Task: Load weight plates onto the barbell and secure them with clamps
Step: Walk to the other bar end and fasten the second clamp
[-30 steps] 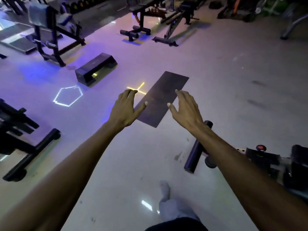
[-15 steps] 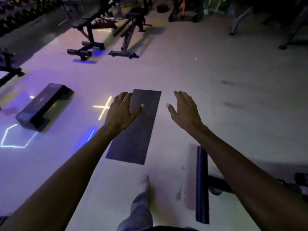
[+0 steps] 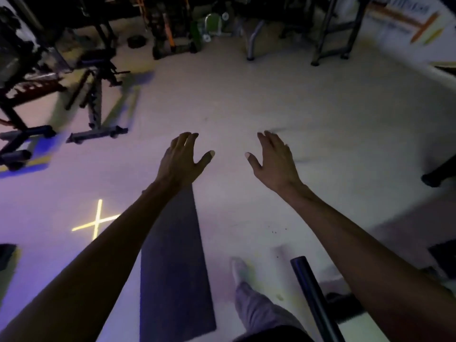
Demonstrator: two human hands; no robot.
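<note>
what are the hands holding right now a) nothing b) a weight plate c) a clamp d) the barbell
a, the left hand and right hand are both stretched out over the floor with fingers spread and nothing in them.

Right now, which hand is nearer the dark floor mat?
Left. The left hand hovers over the dark mat's far end; the right hand is off to the mat's right, over bare floor.
</note>
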